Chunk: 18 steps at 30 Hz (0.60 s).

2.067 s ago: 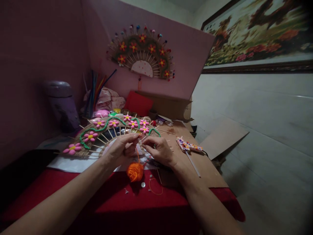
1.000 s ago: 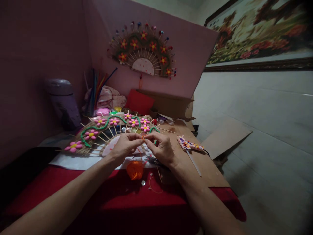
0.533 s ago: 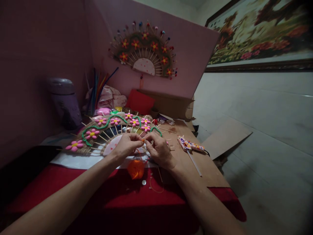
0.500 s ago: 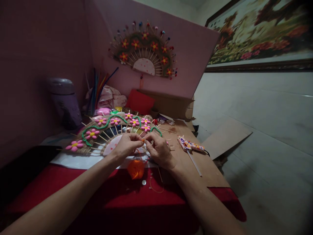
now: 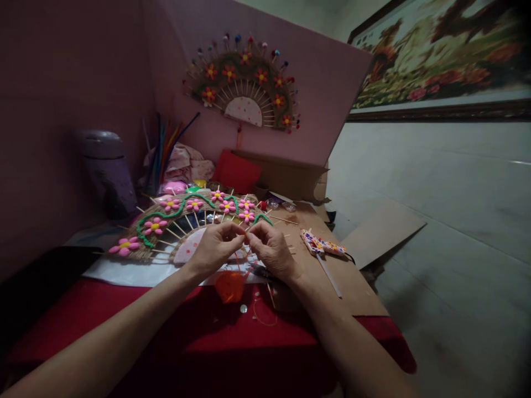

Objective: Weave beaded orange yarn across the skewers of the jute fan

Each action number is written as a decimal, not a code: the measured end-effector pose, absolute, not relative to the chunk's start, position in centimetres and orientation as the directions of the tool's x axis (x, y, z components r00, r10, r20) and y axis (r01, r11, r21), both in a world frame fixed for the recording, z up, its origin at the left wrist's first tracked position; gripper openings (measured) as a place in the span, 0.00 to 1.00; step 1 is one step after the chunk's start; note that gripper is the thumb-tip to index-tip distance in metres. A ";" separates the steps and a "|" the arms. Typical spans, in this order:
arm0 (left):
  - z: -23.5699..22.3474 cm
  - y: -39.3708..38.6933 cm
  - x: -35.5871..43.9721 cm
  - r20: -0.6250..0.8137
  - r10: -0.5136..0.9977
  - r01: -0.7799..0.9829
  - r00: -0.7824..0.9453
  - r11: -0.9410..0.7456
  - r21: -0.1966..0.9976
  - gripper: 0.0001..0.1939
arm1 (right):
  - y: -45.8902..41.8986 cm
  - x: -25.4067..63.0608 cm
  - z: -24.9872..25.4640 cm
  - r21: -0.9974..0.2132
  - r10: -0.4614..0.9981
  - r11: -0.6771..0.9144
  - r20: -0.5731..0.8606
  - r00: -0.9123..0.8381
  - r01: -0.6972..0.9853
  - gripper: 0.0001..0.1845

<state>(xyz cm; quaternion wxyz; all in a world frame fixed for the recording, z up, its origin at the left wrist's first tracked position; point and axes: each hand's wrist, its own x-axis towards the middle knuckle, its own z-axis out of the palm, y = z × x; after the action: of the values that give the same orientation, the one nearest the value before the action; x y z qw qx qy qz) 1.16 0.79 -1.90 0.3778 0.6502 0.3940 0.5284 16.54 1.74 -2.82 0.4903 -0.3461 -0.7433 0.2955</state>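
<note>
My left hand [image 5: 216, 245] and my right hand [image 5: 270, 247] meet fingertip to fingertip, both pinching a bit of orange yarn [image 5: 237, 260]. A strand runs down from the fingers to the orange yarn ball [image 5: 229, 287] on the red cloth. Behind the hands lies a fan-shaped decoration [image 5: 143, 231] wrapped in twine, with pink flowers, a green wavy strip and thin sticks; the hands hide part of it. Beneath my right hand something dark and pointed [image 5: 259, 270] shows, perhaps scissors, mostly covered.
A glue gun [image 5: 321, 244] with a floral pattern rests on the cardboard [image 5: 360, 293] at right. At left stand a purple bottle [image 5: 108, 174] and pipe cleaners [image 5: 166, 146]. A finished-looking fan [image 5: 244, 110] hangs on the pink board. A small shiny disc [image 5: 243, 309] lies in front.
The fingertips have shifted slightly; the small orange bit between them shows less now. More of the dark pointed thing under my right hand is visible.
</note>
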 end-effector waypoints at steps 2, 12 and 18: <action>-2.2 0.9 1.1 0.442 0.887 0.198 0.136 -0.461 0.865 0.05 | 1.8 16.6 -2.8 -0.776 0.800 0.590 0.524 -0.293 0.222 0.09; -1.1 0.4 0.9 0.140 0.977 -0.057 0.163 -0.132 0.990 0.08 | 1.5 16.8 -2.2 -0.571 0.708 0.704 0.611 -0.354 0.422 0.07; -1.2 0.5 0.8 0.010 0.959 -0.311 0.284 0.082 0.947 0.10 | 1.3 16.6 -2.7 -0.578 0.727 0.673 0.632 -0.270 0.461 0.04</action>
<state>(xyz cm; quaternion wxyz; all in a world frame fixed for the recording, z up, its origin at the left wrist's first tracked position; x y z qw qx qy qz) 0.84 0.46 -1.19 0.6495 0.4690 0.3454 0.4888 16.58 1.29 -2.67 0.4710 -0.3787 -0.7842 0.1410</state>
